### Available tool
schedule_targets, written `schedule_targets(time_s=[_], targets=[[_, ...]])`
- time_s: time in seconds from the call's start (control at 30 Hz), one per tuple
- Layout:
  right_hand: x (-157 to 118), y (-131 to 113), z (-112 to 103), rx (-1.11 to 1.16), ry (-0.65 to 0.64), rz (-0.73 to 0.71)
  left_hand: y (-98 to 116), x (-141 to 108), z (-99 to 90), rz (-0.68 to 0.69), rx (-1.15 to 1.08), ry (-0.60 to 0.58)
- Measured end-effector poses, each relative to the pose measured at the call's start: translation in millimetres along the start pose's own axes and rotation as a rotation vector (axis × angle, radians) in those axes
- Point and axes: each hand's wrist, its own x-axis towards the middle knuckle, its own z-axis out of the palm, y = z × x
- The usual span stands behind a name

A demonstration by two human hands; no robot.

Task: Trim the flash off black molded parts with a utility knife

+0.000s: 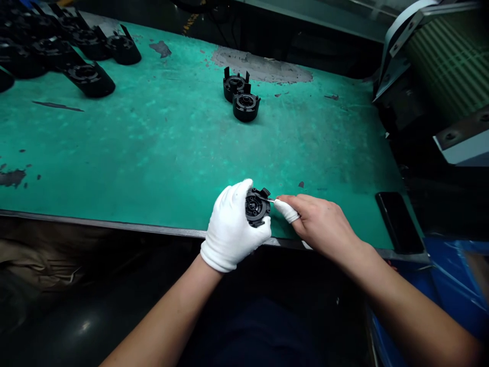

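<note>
My left hand (231, 224), in a white glove, is closed round a round black plastic part (255, 208) near the front edge of the bench. The part's ringed, open face with small posts and tabs is turned up towards me. My right hand (319, 216) is bare except for a white cover on the thumb. Its thumb and index finger pinch a thin metal tool (270, 200), whose tip reaches over the part's rim. The tool's handle is hidden inside my right hand, so its exact kind does not show.
Two similar black housings (245, 107) stand mid-bench, touching. Several taller black housings (91, 79) crowd the far left. A black phone (399, 221) lies at the right front corner of the worn green bench (153, 148). Beyond the right end stands a machine with a green ribbed belt (451, 61).
</note>
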Motion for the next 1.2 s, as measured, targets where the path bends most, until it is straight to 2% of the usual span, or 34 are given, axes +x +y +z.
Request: schedule_targets(time_s=[0.3,0.4,0.5,0.6,0.73,0.87,1.0,1.2], targets=[[1.5,-7.3,5.7,-0.096,0.024,0.061,-0.8,0.2,1.1,-0.007,-0.014,0.002],[-6.8,-2.8,0.2,0.03,-0.006,0.063,-4.1,0.2,-9.6,-0.013,-0.073,-0.084],[-20.8,5.0,-7.4,0.21,-0.116,0.051,-9.9,-2.9,-27.4,0.035,-0.147,-0.21],[-30.7,7.9,-8.1,0.337,-0.192,-0.041,-14.7,-7.3,-37.9,0.037,-0.149,-0.251],[-30.6,3.1,-1.0,0.334,-0.152,-0.154,-17.8,-9.8,-31.9,-0.003,-0.125,-0.228],[-23.0,-2.6,-4.1,0.282,-0.217,-0.185,-18.9,-8.2,-25.3,0.002,-0.123,-0.225],[-16.8,-2.7,-14.3,0.254,-0.306,-0.237,-17.8,-6.2,-28.5,-0.01,-0.118,-0.253],[-14.1,0.6,-16.0,0.204,-0.3,-0.23,-18.1,-1.1,-34.4,0.006,-0.106,-0.3]])
